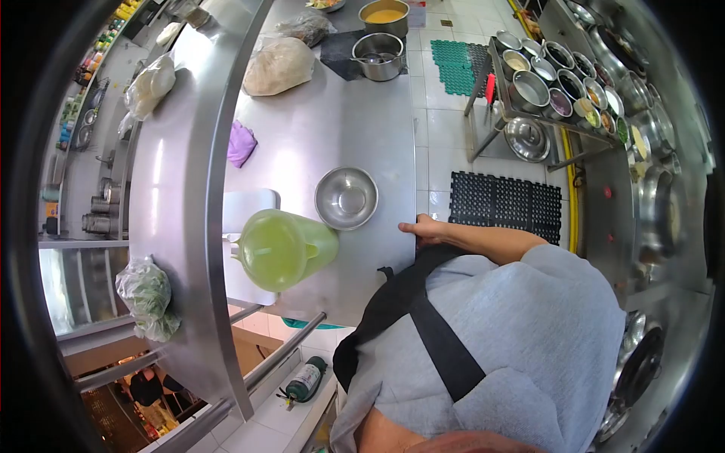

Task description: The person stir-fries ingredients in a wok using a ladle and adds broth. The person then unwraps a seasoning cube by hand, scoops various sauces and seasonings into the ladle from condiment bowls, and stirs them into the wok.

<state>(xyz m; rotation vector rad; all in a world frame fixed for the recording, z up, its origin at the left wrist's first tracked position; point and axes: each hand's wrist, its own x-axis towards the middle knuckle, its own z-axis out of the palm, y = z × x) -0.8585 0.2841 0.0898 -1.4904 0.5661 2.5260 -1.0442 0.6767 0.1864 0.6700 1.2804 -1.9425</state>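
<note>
My right hand (424, 229) is at the near edge of the steel table (362, 128). Its thumb lies over the edge, and the other fingers curl against it, partly hidden. Of my left arm, only a part by the grey sleeve (359, 415) shows at the bottom; the left hand is outside the picture. Closest to my right hand stands a shiny steel bowl (347, 198) with nothing visible in it. Beside the bowl is a translucent green lidded pitcher (279, 251), partly over a white cutting board (249, 211).
Farther along the table are a purple cloth (242, 143), a large plastic bag (279, 66), a steel pot (378, 57) and a pot of orange liquid (384, 16). A raised shelf (192, 189) runs alongside. A rack of containers (530, 90) stands behind me, near a black mat (506, 198).
</note>
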